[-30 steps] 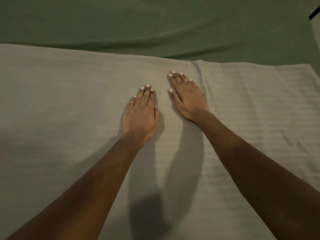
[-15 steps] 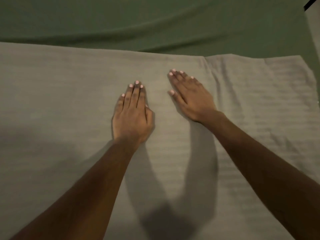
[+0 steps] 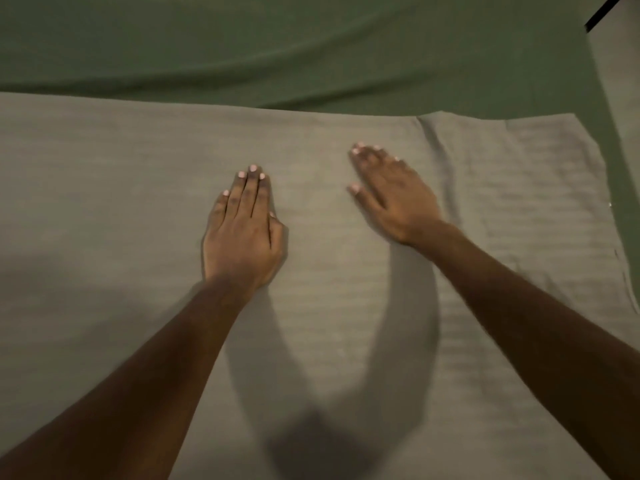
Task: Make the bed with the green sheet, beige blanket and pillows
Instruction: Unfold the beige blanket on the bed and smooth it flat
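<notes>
One beige blanket (image 3: 104, 202), far edge running nine-to-three o'clock, covers one green sheet (image 3: 311, 57) bare toward twelve; two flat, straight-fingered hands press it, left hand (image 3: 242, 233) pointing twelve, right hand (image 3: 394, 199) eleven.

blanket (image 3: 104, 209) on top of sheet (image 3: 311, 46), nearest me; sheet sticks out behind it and down right edge. 2 hands flat on blanket: left hand (image 3: 242, 233) near middle, right hand (image 3: 394, 199) apart to its right, bit farther back. crease (image 3: 434, 143) just right of it.
</notes>
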